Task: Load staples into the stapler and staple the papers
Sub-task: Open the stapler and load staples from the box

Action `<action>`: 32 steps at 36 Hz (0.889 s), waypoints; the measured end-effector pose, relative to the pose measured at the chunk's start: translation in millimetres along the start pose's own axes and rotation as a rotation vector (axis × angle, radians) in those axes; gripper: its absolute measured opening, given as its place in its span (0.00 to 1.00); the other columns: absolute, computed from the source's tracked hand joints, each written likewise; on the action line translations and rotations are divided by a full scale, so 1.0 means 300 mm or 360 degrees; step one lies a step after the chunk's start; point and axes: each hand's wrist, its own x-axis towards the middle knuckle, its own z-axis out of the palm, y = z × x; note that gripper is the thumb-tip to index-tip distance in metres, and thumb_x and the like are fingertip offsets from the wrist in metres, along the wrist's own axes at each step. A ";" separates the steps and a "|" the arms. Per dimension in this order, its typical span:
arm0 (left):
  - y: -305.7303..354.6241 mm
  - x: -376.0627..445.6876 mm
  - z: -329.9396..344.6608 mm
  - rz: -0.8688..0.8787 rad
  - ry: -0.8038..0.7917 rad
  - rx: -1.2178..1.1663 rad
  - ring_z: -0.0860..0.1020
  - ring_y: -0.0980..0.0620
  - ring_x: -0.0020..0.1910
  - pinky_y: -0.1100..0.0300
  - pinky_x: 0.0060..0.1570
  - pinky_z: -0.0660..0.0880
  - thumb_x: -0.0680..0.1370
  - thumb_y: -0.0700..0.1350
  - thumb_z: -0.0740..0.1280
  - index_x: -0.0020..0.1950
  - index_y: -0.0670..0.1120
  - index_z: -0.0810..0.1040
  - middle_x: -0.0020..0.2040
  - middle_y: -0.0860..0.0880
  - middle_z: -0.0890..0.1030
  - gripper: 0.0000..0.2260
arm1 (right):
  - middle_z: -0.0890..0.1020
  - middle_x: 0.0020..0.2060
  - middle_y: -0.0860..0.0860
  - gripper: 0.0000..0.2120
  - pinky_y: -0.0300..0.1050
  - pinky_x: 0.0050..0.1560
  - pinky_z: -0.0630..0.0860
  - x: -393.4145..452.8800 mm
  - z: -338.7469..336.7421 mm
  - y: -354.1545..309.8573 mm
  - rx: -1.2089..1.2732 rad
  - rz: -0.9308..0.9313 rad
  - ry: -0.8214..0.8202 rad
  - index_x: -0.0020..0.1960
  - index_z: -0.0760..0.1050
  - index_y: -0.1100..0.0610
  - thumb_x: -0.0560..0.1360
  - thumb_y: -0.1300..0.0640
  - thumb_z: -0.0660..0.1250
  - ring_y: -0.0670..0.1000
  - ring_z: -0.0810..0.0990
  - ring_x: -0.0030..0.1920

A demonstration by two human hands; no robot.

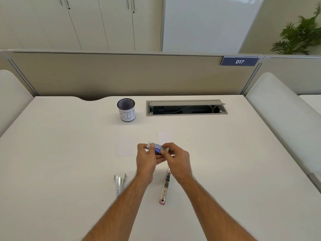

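Both hands hold a small blue and white staple box [156, 148] above the white desk [69, 153]. My left hand [147, 158] grips the box's left end. My right hand [177, 157] pinches its right end, where a grey inner tray or staple strip sticks out. A stapler [165, 187] lies flat and opened out on the desk under my right wrist, its pink end nearest me. Two white paper sheets lie beyond the hands, one at the left [124, 148] and one at the right [165, 137], partly hidden by the box.
A metal staple remover or second stapler part [119, 182] lies left of my left forearm. A mesh cup [126, 109] labelled BIN stands at the back. An open cable tray [186, 107] is set into the desk's far side. Partition panels surround the desk.
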 end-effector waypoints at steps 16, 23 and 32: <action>-0.018 0.005 -0.013 0.0024 0.0004 0.0045 0.88 0.42 0.38 0.57 0.35 0.83 0.86 0.44 0.60 0.54 0.47 0.68 0.45 0.40 0.86 0.03 | 0.82 0.47 0.42 0.10 0.38 0.48 0.75 0.013 0.012 0.015 -0.0036 0.0013 -0.0020 0.45 0.77 0.45 0.75 0.59 0.71 0.41 0.79 0.53; -0.031 0.009 -0.019 0.0023 0.0012 0.0051 0.88 0.42 0.38 0.55 0.36 0.84 0.86 0.44 0.60 0.53 0.48 0.68 0.42 0.42 0.87 0.03 | 0.80 0.50 0.45 0.05 0.51 0.58 0.76 0.018 0.010 0.005 0.0010 0.0034 -0.0046 0.45 0.79 0.51 0.76 0.60 0.72 0.49 0.77 0.59; -0.026 0.012 -0.018 0.0036 -0.0007 0.0013 0.87 0.39 0.38 0.54 0.38 0.85 0.87 0.45 0.59 0.53 0.46 0.68 0.45 0.37 0.85 0.04 | 0.85 0.49 0.46 0.01 0.46 0.58 0.75 0.038 -0.041 -0.016 0.0394 0.0220 0.0058 0.47 0.81 0.55 0.76 0.59 0.73 0.47 0.81 0.56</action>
